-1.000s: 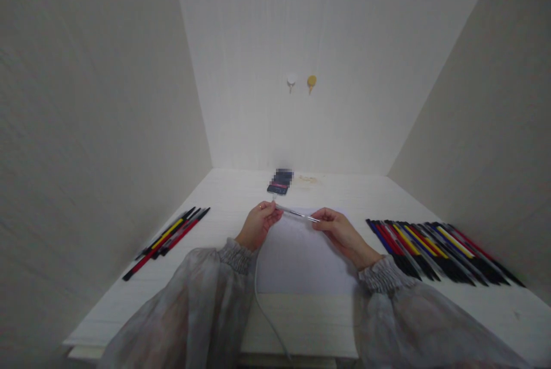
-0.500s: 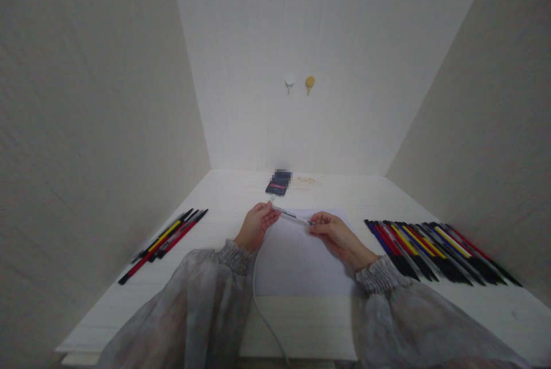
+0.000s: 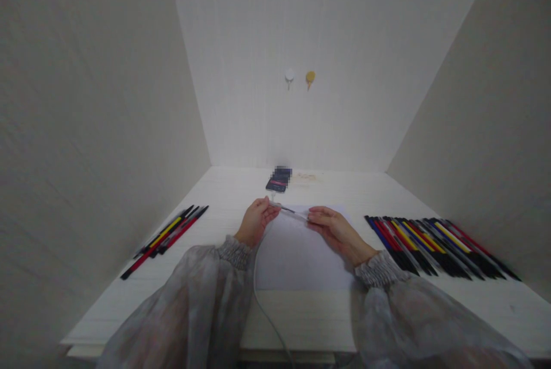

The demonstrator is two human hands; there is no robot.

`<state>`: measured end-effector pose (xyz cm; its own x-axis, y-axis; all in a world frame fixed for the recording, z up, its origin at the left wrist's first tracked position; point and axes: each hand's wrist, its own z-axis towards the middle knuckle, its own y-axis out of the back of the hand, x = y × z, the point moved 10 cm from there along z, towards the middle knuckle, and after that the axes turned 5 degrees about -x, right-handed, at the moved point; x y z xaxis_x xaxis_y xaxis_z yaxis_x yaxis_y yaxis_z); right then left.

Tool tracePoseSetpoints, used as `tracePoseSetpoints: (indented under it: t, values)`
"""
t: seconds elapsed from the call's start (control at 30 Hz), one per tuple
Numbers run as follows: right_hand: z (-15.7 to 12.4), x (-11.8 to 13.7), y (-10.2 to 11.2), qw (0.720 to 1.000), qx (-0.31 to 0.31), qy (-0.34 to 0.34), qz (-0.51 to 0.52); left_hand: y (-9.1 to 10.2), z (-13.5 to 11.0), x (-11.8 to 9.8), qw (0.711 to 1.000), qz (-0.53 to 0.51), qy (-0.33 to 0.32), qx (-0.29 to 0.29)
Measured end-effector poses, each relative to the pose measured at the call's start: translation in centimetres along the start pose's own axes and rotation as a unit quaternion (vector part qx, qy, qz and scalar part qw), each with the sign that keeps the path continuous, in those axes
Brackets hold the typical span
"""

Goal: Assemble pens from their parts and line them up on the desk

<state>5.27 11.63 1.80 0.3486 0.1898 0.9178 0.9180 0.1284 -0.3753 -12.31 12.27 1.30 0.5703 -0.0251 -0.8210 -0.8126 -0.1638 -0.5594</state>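
Between the fingertips of my left hand [image 3: 257,221] is a slim grey pen barrel [image 3: 286,208], tilted down to the right over a white sheet of paper [image 3: 301,263]. A thin pale pen refill [image 3: 302,216] runs from the barrel's right end to my right hand [image 3: 338,232], whose thumb and fingers pinch its other end. The fingers cover that end, so its tip is hidden. Both hands are raised just above the paper's far part.
Several pens [image 3: 161,237] lie in a loose group at the left. A long row of coloured pens [image 3: 426,245] spreads over the right side. A phone [image 3: 278,184] stands at the back, with a white cable [image 3: 269,318] running along the paper's left edge. Two hooks [image 3: 310,77] are on the back wall.
My right fingers have closed further over the refill's end, covering the dark tip seen before. The view has tilted slightly; my left hand keeps its hold on the barrel.
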Motion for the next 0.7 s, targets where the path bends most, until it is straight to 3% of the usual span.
tracePoseSetpoints:
  t: [0.2, 0.53, 0.7]
  values:
    - [-0.2, -1.5, 0.0, 0.997, -0.007, -0.069, -0.047, 0.1, 0.2, 0.4, 1.0, 0.006, 0.003, 0.002]
    - [0.7, 3.1, 3.5, 0.99, -0.08, 0.047, -0.11, 1.9, 0.3, -0.5, 0.997, -0.012, -0.035, -0.068]
    - [1.3, 3.7, 4.6, 0.983, -0.083, 0.068, -0.146, 1.9, 0.3, -0.2, 0.997, -0.008, -0.019, -0.068]
